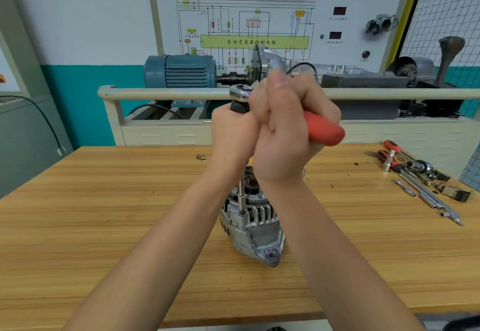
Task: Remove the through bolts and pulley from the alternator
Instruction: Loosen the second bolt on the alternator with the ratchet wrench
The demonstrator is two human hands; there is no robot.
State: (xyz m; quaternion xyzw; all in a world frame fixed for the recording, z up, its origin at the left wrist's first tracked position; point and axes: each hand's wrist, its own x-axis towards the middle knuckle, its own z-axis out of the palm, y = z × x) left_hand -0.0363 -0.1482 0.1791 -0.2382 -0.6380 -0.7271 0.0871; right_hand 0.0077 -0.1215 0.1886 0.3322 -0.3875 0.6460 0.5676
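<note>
The wooden counter [104, 226] fills the lower half of the view, with a training rig behind it at 12 o'clock carrying a blue electric motor [179, 71] and a wiring diagram board [254, 26]. The alternator [253, 220] stands near the middle of the counter, its mounting ear toward 6 o'clock, its top partly hidden by the wrists. A thin extension bar [241, 193] rises upright from a bolt position on the alternator's housing at about 9 o'clock of its face. Above it, the ratchet wrench [322, 128] lies roughly level, its chrome head at 10 o'clock and its red handle pointing toward 3 o'clock. The right hand [288, 133] has its fingers curled tightly around the handle. The left hand [233, 133] wraps its fingers around the black socket section just below the ratchet head. Loose tools [418, 174], screwdrivers and sockets, lie in a cluster at 3 o'clock on the counter.
</note>
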